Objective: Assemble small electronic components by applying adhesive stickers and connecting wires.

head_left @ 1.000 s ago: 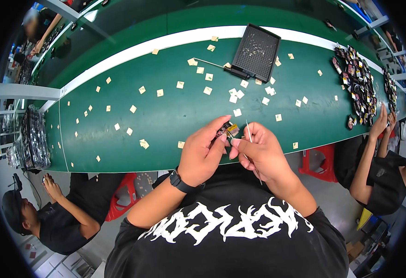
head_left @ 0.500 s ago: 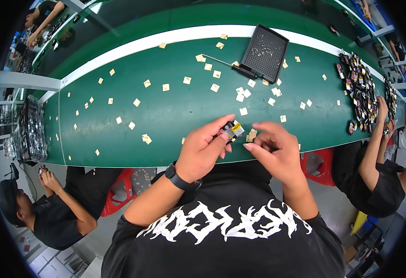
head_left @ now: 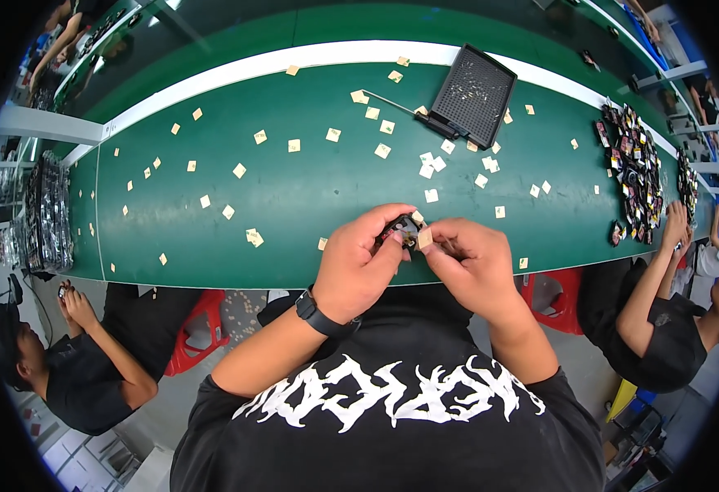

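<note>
Close to the table's front edge, my left hand [head_left: 358,264] grips a small black device [head_left: 405,230] with thumb and fingers; it has a grey part and a bit of red. My right hand [head_left: 470,261] meets it from the right, thumb and forefinger pinching a small tan paper square [head_left: 425,239] at the device's right side. Whether the paper touches the device is too small to tell. Another pale bit [head_left: 417,216] shows at the device's upper edge. My fingers cover much of the device.
Many small paper squares [head_left: 294,146] lie scattered over the green table [head_left: 310,205]. A black perforated tray [head_left: 474,94] rests at the back, a thin rod [head_left: 388,104] beside it. Black devices are heaped [head_left: 634,176] at the right. Clear-wrapped stacks [head_left: 48,213] stand left. Co-workers [head_left: 81,361] sit on both sides.
My right hand has moved left to the device, with a tan square between its fingertips. The yellow label seen on the device before is now mostly out of sight.
</note>
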The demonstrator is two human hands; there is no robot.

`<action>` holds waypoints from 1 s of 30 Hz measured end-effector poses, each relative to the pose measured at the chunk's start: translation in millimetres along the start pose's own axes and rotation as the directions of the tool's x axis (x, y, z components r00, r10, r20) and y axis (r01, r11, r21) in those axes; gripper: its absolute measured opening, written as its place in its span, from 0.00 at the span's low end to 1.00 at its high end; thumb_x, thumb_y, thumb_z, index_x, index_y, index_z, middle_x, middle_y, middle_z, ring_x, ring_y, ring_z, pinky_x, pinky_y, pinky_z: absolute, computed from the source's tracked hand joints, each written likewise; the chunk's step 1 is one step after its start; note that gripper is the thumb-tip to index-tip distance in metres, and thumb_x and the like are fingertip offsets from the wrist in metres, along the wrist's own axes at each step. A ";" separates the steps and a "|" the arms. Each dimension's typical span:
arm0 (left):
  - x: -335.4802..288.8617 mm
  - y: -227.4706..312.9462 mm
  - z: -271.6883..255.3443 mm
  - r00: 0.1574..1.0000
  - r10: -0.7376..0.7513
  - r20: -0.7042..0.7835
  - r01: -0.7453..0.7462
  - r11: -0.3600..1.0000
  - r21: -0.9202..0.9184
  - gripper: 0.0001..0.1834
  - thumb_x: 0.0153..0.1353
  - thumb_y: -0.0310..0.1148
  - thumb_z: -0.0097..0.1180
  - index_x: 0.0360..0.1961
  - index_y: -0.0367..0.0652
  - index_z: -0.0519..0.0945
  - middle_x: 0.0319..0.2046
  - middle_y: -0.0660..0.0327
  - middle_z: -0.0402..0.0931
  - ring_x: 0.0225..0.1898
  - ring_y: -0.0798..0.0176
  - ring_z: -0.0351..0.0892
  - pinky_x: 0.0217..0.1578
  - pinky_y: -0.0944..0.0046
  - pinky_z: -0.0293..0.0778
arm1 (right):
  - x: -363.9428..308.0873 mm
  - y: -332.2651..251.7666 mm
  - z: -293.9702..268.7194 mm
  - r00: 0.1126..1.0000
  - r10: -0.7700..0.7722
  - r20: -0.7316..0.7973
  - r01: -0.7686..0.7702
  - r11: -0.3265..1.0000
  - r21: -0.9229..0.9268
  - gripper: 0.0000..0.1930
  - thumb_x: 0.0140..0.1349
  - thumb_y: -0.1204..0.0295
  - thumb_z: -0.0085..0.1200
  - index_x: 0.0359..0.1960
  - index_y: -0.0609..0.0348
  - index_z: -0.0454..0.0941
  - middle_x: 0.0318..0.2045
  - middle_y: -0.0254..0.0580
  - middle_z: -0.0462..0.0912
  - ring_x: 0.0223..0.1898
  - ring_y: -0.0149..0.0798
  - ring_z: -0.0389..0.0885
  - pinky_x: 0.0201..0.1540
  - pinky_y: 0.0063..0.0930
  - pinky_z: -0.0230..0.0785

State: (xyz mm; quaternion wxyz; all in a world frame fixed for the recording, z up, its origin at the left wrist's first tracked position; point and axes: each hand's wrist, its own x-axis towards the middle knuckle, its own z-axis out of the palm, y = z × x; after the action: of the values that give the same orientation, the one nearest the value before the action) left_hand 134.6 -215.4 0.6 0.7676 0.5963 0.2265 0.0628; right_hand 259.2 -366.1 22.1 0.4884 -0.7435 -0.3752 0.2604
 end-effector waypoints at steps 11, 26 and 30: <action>2.7 -2.5 3.3 0.996 0.077 -0.037 -0.077 0.997 0.004 0.17 0.71 0.22 0.47 0.59 0.34 0.78 0.40 0.58 0.84 0.35 0.70 0.83 0.37 0.69 0.80 | 5.0 -1.0 10.8 0.985 0.095 -0.142 -0.083 0.993 0.086 0.07 0.61 0.79 0.66 0.40 0.64 0.88 0.30 0.39 0.84 0.27 0.27 0.77 0.30 0.23 0.69; 0.5 3.2 -10.4 0.992 0.055 0.113 -0.072 0.986 0.153 0.23 0.75 0.23 0.46 0.69 0.33 0.70 0.47 0.59 0.81 0.43 0.71 0.80 0.47 0.68 0.79 | 14.7 3.2 4.0 0.965 0.260 0.038 -0.261 0.934 0.244 0.05 0.66 0.75 0.63 0.38 0.65 0.87 0.29 0.36 0.82 0.29 0.26 0.73 0.32 0.22 0.65; 3.1 -3.2 -13.0 0.990 0.033 0.139 -0.034 0.999 0.005 0.23 0.75 0.25 0.46 0.70 0.31 0.68 0.49 0.59 0.80 0.44 0.71 0.79 0.49 0.68 0.78 | 17.2 0.2 1.4 0.984 0.172 0.048 -0.177 0.972 0.157 0.05 0.65 0.77 0.64 0.39 0.66 0.88 0.29 0.35 0.82 0.30 0.25 0.73 0.32 0.22 0.65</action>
State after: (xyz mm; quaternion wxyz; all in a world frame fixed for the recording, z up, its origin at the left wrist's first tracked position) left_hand 131.3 -203.6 -5.7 0.7779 0.6060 0.1628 0.0332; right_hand 268.3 -351.4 21.0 0.5154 -0.7274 -0.2946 0.3442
